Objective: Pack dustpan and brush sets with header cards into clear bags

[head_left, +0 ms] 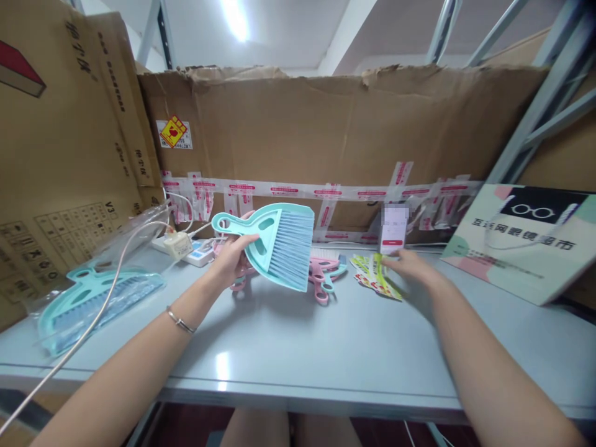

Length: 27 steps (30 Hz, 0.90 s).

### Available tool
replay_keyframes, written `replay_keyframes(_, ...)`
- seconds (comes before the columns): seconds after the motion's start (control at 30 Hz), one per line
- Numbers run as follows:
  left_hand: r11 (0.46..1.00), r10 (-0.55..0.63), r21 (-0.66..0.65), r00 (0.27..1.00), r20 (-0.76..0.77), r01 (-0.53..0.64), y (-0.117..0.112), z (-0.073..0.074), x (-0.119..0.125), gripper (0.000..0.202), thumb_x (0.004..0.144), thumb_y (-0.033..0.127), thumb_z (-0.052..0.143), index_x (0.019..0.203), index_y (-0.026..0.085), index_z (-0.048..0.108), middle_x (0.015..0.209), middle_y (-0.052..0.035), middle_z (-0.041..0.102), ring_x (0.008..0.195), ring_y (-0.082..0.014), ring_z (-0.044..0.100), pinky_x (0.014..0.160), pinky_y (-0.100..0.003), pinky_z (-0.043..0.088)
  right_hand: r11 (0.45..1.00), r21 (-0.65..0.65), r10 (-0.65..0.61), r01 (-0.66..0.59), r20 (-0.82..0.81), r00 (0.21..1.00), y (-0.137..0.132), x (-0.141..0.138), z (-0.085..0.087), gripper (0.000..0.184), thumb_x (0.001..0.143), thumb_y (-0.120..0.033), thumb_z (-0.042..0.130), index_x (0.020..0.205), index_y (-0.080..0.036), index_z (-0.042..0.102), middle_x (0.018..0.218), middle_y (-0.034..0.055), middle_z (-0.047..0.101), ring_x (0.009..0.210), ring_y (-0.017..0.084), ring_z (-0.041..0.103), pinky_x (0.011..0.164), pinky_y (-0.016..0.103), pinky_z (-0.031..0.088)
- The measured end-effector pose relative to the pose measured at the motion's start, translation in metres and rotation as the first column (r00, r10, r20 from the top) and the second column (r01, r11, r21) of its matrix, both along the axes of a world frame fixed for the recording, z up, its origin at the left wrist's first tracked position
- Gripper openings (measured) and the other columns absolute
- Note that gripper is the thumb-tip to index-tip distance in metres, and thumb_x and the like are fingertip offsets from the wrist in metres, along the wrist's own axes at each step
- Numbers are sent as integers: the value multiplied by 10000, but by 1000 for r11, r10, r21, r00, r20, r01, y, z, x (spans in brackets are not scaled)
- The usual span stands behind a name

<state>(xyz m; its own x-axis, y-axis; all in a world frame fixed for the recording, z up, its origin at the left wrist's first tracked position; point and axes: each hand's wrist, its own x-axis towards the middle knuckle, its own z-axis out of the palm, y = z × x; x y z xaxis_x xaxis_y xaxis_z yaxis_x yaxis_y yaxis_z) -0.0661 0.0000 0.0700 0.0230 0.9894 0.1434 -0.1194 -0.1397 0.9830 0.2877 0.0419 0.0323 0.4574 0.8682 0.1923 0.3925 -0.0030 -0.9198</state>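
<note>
My left hand (235, 254) grips a mint-green dustpan and brush set (263, 239) near its handle, lifted above the table. The brush is nested in the pan, its blue-grey bristles facing me. At the right, my right hand (412, 267) reaches to several green, white and red printed packets (372, 276). Its fingers close on the upper end of a green packet (378, 264), partly blurred by motion. Right behind those fingertips stands a phone (393, 230) with a lit screen. Pink and teal scissors-like handled items (323, 276) lie behind the dustpan, partly hidden.
Another mint dustpan set (93, 304) lies in clear plastic at the left, crossed by a white cable (114, 292). A power strip with a plug (179, 245) sits behind. A taped cardboard box (279, 130) walls the back. A printed paper bag (521, 242) stands right on the grey table (298, 354).
</note>
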Motion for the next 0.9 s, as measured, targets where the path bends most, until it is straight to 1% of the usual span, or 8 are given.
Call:
replay_keyframes(0.07, 998, -64, 17, 998, 26, 63, -3, 0, 5, 488, 652, 304, 642, 1125, 224, 555, 511, 71, 476, 341, -48, 361, 313, -160, 323, 982, 188, 4, -23, 99, 995, -6, -29, 7, 167, 563, -209, 708, 654, -211, 568, 673, 4, 530, 620, 148, 485, 588, 292, 411)
replay_keyframes(0.13, 995, -92, 51, 995, 35, 90, -5, -3, 10, 530, 649, 297, 648, 1162, 245, 526, 592, 63, 518, 375, -41, 384, 314, -142, 296, 869, 431, 109, -243, 312, 944, -19, -71, 20, 143, 722, -315, 609, 820, -210, 602, 825, 35, 554, 753, 169, 522, 719, 324, 428)
replay_keyframes(0.27, 979, -147, 142, 989, 8, 145, -7, -10, 16, 529, 697, 334, 632, 1194, 249, 471, 710, 50, 564, 402, -36, 413, 330, -142, 324, 614, 358, 338, -703, 685, 645, -48, -150, 44, 212, 782, -319, 586, 971, -224, 598, 891, 45, 492, 831, 176, 516, 765, 321, 433)
replay_keyframes(0.33, 964, -176, 196, 984, -23, 177, -8, -13, 16, 522, 735, 349, 624, 1211, 249, 436, 716, 54, 561, 387, -31, 405, 327, -141, 328, 601, 283, 345, -747, 752, 562, -53, -171, 51, 251, 792, -300, 576, 1025, -207, 580, 899, 54, 456, 827, 182, 494, 759, 333, 429)
replay_keyframes(0.47, 864, -276, 394, 949, -152, 315, -10, -11, 7, 558, 781, 363, 615, 1260, 292, 338, 735, 50, 588, 409, -52, 483, 395, -172, 437, 592, 260, 374, -763, 750, 545, -48, -175, 58, 118, 806, -240, 543, 902, -176, 568, 849, 38, 415, 761, 158, 458, 728, 318, 416)
replay_keyframes(0.63, 648, -180, 693, 948, -263, 315, -14, 4, -3, 358, 794, 265, 625, 1119, 304, 480, 1353, -66, 444, 503, -10, 514, 431, -157, 456, 487, 268, 484, -831, 709, 512, -46, -166, 59, 59, 787, -160, 539, 761, -182, 490, 790, 16, 439, 733, 134, 452, 681, 279, 400)
replay_keyframes(0.73, 600, -127, 723, 933, -337, 343, -16, 10, -2, 414, 803, 225, 618, 1178, 270, 449, 1217, -86, 564, 509, -29, 532, 417, -143, 448, 433, 277, 485, -858, 730, 481, -49, -168, 57, 127, 789, -157, 535, 716, -190, 437, 751, 2, 432, 681, 120, 436, 633, 263, 395)
replay_keyframes(0.9, 450, 107, 883, 973, -206, 138, -15, 12, 2, 399, 744, 211, 683, 1068, 214, 451, 940, -44, 622, 778, -138, 621, 559, -185, 532, 437, 415, 245, -798, 799, 549, -50, -172, 62, 70, 792, -150, 533, 791, -189, 475, 767, 15, 446, 714, 144, 452, 661, 292, 419)
